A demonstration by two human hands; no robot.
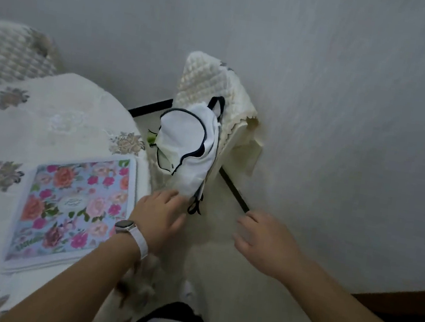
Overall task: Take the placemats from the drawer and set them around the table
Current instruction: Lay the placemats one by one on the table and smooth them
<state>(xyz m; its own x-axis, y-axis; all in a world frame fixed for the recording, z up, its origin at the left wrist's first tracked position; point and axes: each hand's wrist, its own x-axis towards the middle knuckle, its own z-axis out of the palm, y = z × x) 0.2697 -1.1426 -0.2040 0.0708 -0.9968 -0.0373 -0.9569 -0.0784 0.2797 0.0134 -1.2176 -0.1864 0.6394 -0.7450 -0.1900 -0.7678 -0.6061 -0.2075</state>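
nearest the lens, two bare forearms stretched forward over pale floor; most likely to go wrong first: snagging the white fabric [189, 144] with dark trim, draped on the quilted chair [216, 85] straight ahead of the left hand [159, 219], and easily dragged off the seat back by any forward sweep; could also nudge the floral placemat [73, 209], lying flat on the covered table [48, 116] just outside the left wrist and close to the rim, with a careless swing of that forearm, sliding it over the edge; might clip the black chair leg [234, 194] just beyond the right hand [262, 241] as well; left hand flat, fingers [173, 199] straight and slightly spread, tips at or just short of the fabric's lower hem, contact too unclear to call, gripping nothing; white-strapped watch [128, 228] on that wrist; right hand loosely spread, palm down, holding nothing, touching nothing visible; hands well apart, neither carrying a placemat; further edges apparently showing under the placemat's near side, possibly a stack, too blurred to count; no drawer in view
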